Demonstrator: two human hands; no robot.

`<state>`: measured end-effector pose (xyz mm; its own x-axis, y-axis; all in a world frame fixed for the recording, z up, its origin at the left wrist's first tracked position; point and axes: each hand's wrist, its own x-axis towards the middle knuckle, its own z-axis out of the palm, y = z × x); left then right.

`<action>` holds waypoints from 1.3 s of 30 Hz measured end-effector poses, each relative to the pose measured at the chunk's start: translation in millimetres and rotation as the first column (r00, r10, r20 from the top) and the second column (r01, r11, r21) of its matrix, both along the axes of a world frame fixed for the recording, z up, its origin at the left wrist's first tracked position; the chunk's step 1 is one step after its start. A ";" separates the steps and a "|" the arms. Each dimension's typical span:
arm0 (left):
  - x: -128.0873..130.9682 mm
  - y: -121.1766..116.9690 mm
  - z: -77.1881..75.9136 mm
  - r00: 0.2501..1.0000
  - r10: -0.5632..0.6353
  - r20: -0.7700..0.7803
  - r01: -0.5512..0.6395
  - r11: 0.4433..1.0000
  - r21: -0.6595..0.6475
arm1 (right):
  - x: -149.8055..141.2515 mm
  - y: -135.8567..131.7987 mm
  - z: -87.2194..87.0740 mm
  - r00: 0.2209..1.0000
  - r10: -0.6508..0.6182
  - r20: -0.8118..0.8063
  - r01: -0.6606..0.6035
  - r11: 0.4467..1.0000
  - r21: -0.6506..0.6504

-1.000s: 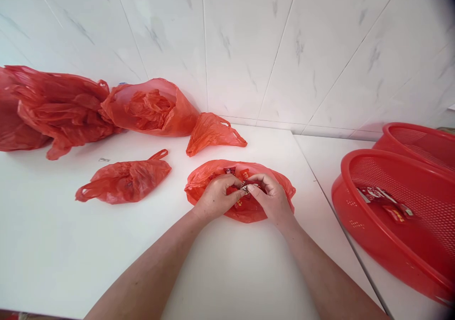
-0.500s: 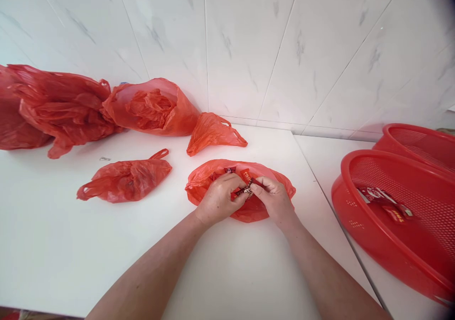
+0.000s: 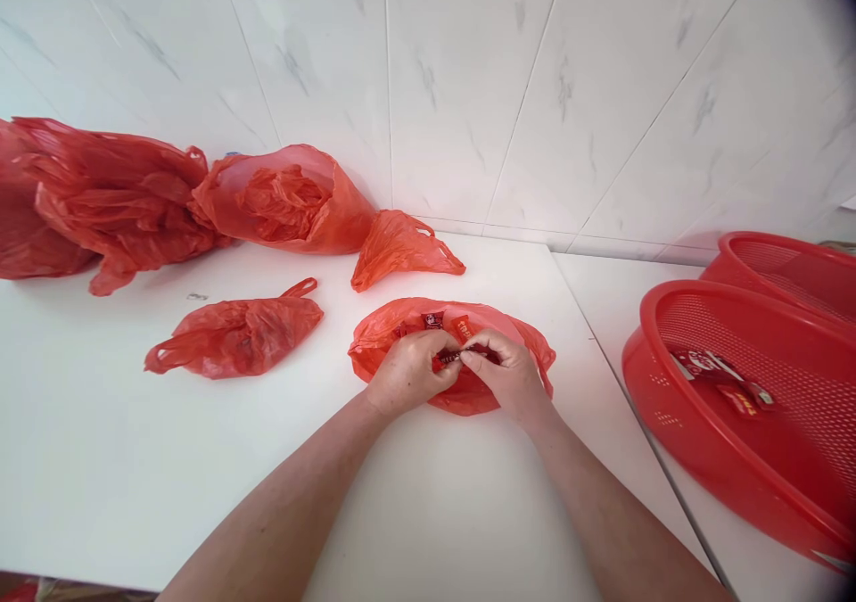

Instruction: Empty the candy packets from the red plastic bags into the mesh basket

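An open red plastic bag (image 3: 461,401) lies on the white table (image 3: 428,513), its mouth spread wide. Over that mouth, my left hand (image 3: 413,370) and my right hand (image 3: 505,372) meet, fingers pinched on a small dark-red wrapped packet (image 3: 449,357) with pale lettering. Most of the packet is hidden by my fingers. Behind my hands, inside the bag, are a dark-red packet (image 3: 433,320) and an orange-red packet (image 3: 463,327).
A tied red bag (image 3: 241,339) lies to the left. Further back are a small red bag (image 3: 405,250), a bag stuffed with bags (image 3: 354,214) and a large bundle (image 3: 127,201). At right, a red basket (image 3: 669,406) holds packets (image 3: 712,370); another basket (image 3: 728,250) stands behind.
My fingertips have drawn closer together on the packet, and less of it shows between them. The bags and baskets have stayed in place.
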<state>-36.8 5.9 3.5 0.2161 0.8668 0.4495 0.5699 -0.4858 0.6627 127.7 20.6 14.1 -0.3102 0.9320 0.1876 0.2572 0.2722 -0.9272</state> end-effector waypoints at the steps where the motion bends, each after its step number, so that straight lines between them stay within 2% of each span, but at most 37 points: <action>1: 0.4 0.0 0.4 1.000 -0.002 0.000 0.002 1.000 0.007 | 0.0 0.1 -0.2 1.000 0.001 0.002 -0.001 1.000 0.003; 7: 2.0 0.0 2.3 1.000 -0.015 -0.025 0.015 1.000 -0.005 | 0.3 0.5 0.1 1.000 0.010 0.009 -0.010 0.999 -0.032; 13: -0.8 -0.3 2.6 0.995 0.038 0.089 -0.025 0.990 -0.138 | 6.5 8.4 -6.5 0.994 -0.074 -0.081 0.070 0.996 -0.051; 17: -2.9 0.2 4.7 0.998 0.027 0.065 -0.015 0.985 -0.174 | 12.9 14.1 -9.1 0.995 -0.100 -0.019 0.100 0.995 -0.023; 19: -5.1 1.1 3.9 0.995 0.080 0.053 -0.071 0.985 -0.159 | 14.8 15.0 -8.6 0.994 -0.109 -0.001 0.109 0.994 -0.005; 23: -12.7 5.0 -4.4 0.959 0.269 0.090 -0.251 0.952 -0.178 | 15.2 14.9 -8.0 0.988 -0.137 0.066 0.136 0.990 0.018; 28: -19.8 9.0 -13.7 0.939 0.336 0.068 -0.317 0.926 -0.204 | 13.9 15.9 -11.7 0.977 -0.152 0.148 0.133 0.983 0.128; 31: -17.6 7.1 -10.8 0.962 0.271 0.040 -0.257 0.943 -0.209 | 16.9 18.4 -13.7 0.946 -0.214 0.243 0.169 0.967 0.193; 34: -10.3 2.6 -2.9 0.999 0.035 -0.004 -0.035 0.993 -0.112 | 22.1 21.0 -14.3 0.894 -0.227 0.387 0.165 0.969 0.186; 36: -4.7 -0.5 2.4 0.991 -0.104 -0.079 0.102 0.994 -0.031 | 24.7 21.9 -14.3 0.848 -0.220 0.482 0.150 0.972 0.180; 39: 0.5 -2.7 6.7 0.965 -0.185 -0.188 0.189 0.982 0.004 | 26.0 21.8 -14.6 0.783 -0.233 0.576 0.130 0.968 0.214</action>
